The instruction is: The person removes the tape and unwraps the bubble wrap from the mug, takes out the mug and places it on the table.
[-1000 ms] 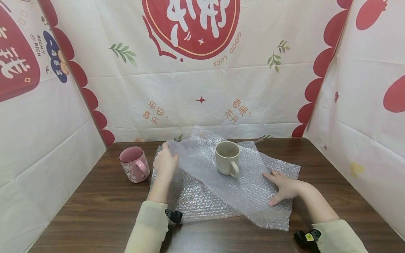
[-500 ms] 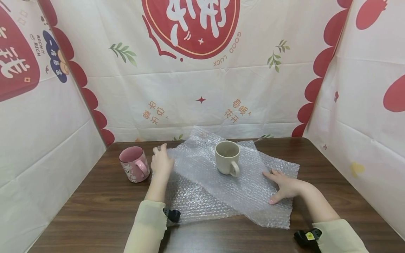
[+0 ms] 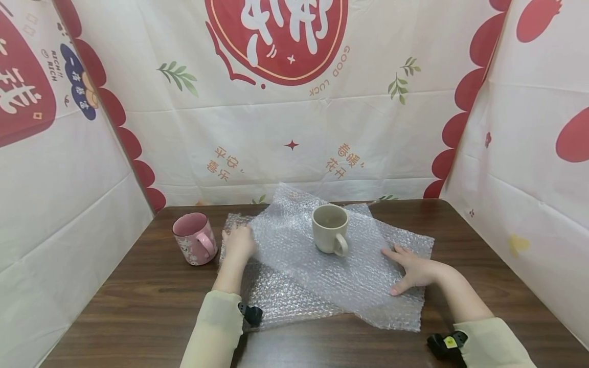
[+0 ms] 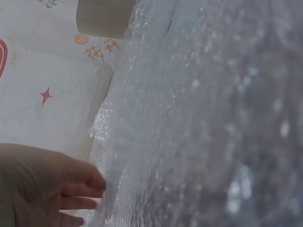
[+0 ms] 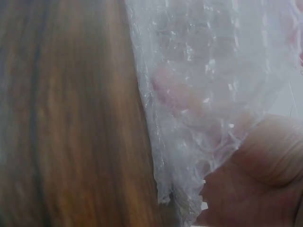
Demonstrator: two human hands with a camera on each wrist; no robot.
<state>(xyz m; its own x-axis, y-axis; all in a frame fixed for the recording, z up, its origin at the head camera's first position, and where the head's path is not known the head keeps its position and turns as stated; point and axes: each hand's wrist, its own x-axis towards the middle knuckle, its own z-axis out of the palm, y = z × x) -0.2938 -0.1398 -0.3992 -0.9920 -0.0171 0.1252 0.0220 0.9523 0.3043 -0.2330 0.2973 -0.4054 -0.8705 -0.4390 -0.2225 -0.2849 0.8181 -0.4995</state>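
Observation:
My left hand (image 3: 239, 243) is at the left edge of the upper bubble wrap sheet (image 3: 294, 255), fingers curled at its corner; in the left wrist view the fingertips (image 4: 98, 182) meet the sheet's edge. My right hand (image 3: 414, 272) rests with spread fingers on the right part of the wrap. In the right wrist view a digit shows through the clear bubbles. A cream mug (image 3: 330, 230) stands upright on the upper sheet, handle toward me. Beneath lies a second bubble wrap sheet (image 3: 285, 296), showing at the front left.
A pink patterned mug (image 3: 195, 239) stands on the dark wooden table (image 3: 152, 296), just left of the wrap and close to my left hand. Printed white cloth walls (image 3: 285, 122) enclose the back and both sides.
My left hand has come down and nearer, and the upper sheet's left corner has lowered with it. The lower sheet's far left corner now shows. My right hand and the mugs stay put.

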